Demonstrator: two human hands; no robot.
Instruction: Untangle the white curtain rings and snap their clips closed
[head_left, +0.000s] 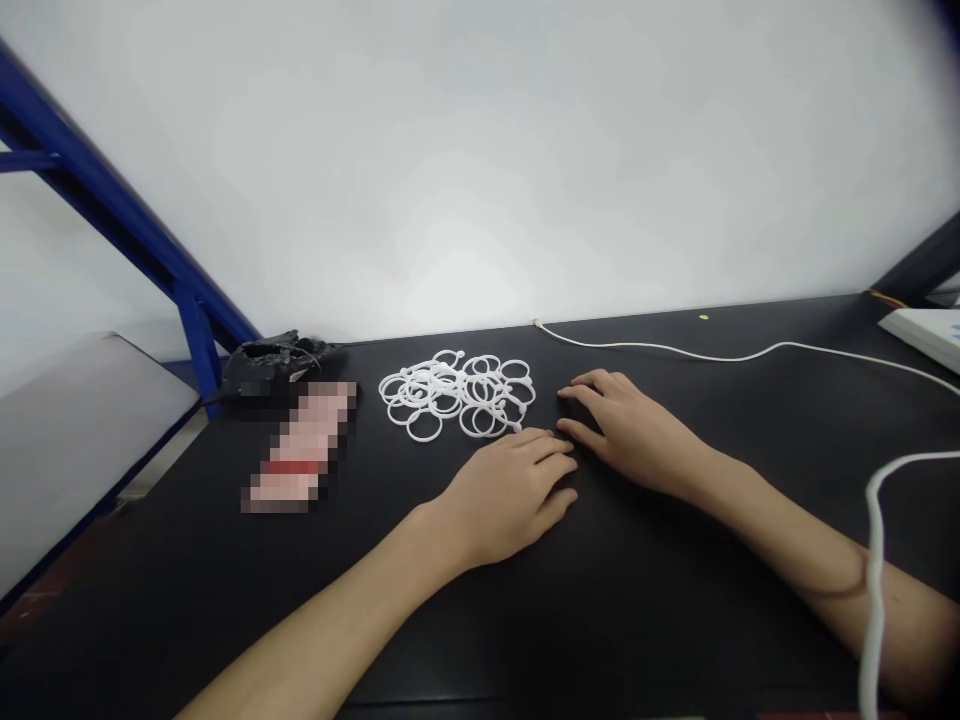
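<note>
On the black table (660,620), I see a heap of white rings (446,378) just beyond the left hand (506,495); I have that hand and the right hand (634,430) palm down, fingers loosely spread, their tips near each other.

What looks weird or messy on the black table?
The black bundle at the back left of the table looks crumpled and ragged. A tiny yellow scrap lies by itself near the wall. The white rings overlap in a jumbled heap. The pink strip is too blocky to make out.
</note>
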